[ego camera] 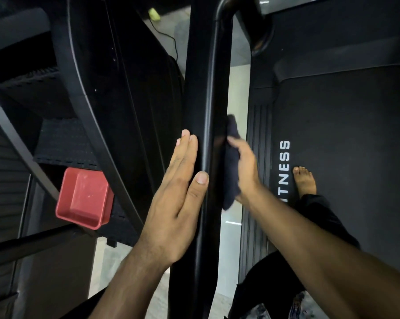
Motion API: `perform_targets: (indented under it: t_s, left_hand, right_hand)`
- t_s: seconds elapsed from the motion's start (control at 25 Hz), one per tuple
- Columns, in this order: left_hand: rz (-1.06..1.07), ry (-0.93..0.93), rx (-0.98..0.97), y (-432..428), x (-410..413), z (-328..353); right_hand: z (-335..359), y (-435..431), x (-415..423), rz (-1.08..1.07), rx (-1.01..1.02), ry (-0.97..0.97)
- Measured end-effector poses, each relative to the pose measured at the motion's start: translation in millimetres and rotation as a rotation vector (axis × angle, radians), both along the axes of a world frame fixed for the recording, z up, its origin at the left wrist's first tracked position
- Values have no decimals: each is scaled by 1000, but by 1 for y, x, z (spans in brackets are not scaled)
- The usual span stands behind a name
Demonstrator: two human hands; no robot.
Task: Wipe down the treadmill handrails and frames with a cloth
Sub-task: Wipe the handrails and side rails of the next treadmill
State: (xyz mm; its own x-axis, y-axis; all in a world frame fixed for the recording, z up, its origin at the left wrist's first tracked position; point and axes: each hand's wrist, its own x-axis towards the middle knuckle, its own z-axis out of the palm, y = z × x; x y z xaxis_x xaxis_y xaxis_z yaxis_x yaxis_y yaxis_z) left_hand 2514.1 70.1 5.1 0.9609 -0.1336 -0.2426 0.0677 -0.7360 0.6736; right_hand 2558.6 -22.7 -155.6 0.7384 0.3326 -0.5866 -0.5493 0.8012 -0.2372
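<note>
The right hand [246,164] gripped the dark cloth [230,189], pressing it against the right face of the treadmill's black upright frame [205,88]. The left hand [178,192] lay flat, fingers straight, on the opposite face, apparently bracing the upright against wiping pressure

My left hand [176,192] flat against left face of black treadmill upright [205,111], fingers straight, thumb on its front edge. My right hand [245,166] presses dark cloth [231,180] to upright's right side, fingers curled round cloth. Bare foot [304,180] on treadmill belt [344,134], beside white lettering "TNESS" [284,166]. Red plastic tub [83,196] on dark stepped surface at left. Green object [154,14] on floor, top.
</note>
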Motion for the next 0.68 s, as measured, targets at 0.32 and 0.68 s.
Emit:
perform_targets:
  t_s: [0.32,0.68]
  left_hand:
    - [0,31,-1,-8,41,6]
    - [5,2,-21,-20,87,4]
  right_hand:
    - [11,-13,54,21,-75,21]
    - [22,-25,131,20,-132,32]
